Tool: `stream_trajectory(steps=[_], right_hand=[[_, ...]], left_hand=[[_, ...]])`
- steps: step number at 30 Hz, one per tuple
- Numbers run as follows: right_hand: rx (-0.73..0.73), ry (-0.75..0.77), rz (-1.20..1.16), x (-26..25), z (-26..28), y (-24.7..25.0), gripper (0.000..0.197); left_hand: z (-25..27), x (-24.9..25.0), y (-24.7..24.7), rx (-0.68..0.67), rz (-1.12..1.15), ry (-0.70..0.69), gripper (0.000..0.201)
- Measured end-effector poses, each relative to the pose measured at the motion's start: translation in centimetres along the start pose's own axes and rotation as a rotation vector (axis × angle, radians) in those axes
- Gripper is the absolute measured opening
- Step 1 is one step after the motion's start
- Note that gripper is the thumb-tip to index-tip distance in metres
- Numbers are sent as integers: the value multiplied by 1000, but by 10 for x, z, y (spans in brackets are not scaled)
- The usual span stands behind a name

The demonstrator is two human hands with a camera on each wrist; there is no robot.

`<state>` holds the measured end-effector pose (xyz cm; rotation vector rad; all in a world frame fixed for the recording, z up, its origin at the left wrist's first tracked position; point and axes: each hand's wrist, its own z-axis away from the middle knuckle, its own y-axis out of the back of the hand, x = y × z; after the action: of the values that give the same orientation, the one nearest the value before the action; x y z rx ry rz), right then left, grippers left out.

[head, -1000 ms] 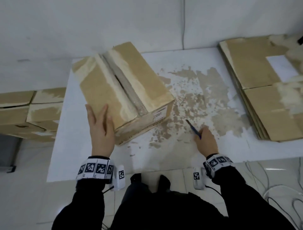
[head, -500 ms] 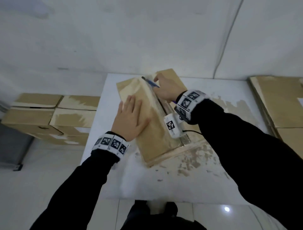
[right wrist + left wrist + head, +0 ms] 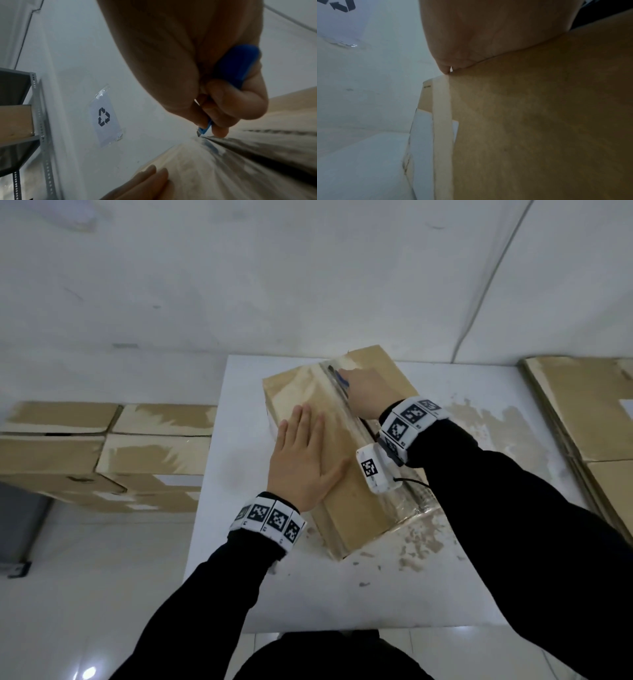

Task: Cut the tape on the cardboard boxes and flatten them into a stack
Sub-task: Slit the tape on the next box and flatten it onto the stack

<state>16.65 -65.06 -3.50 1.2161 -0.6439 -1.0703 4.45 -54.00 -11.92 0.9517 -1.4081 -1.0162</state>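
Having left the tabletop, the right hand [image 3: 368,392] now grips the blue knife [image 3: 236,67] at the tape [image 3: 346,419] mid-frame; left hand [image 3: 303,460] lies flat, steadying the box [image 3: 342,508]: cutting begins.

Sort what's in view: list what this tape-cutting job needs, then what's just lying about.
In use:
- taped brown cardboard box on the white table
- blue-handled utility knife, gripped by the right hand
- left hand, pressing flat on the box
- stack of flattened brown cardboard

Lying about:
- recycling-symbol sheet on the wall
- grey metal shelving
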Motion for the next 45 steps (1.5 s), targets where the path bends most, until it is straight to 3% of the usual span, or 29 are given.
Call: stream_trajectory(steps=[7,12,20,26,30,38,45], right_hand=[[0,1,196,-5,-8,5,41],[41,26,207,-12,-6,5,36],[-7,-14,188,-12,6,5,36],[-6,-22,116,-4,37,1,46],[-63,-40,25,6,55,-15,43],[12,-108,-76,23,102,-49,48],[-60,-193,-172,36,161,-58,61]], left_hand=[[0,0,0,1,8,-3,93],[0,1,1,7,13,-7,97],[0,1,-1,15,30,4,98],[-2,-1,-3,4,12,13,98],[-3,-2,-4,16,6,10,97],[-4,0,-2,8,-2,13,100],[-3,1,-1,4,-32,20,90]])
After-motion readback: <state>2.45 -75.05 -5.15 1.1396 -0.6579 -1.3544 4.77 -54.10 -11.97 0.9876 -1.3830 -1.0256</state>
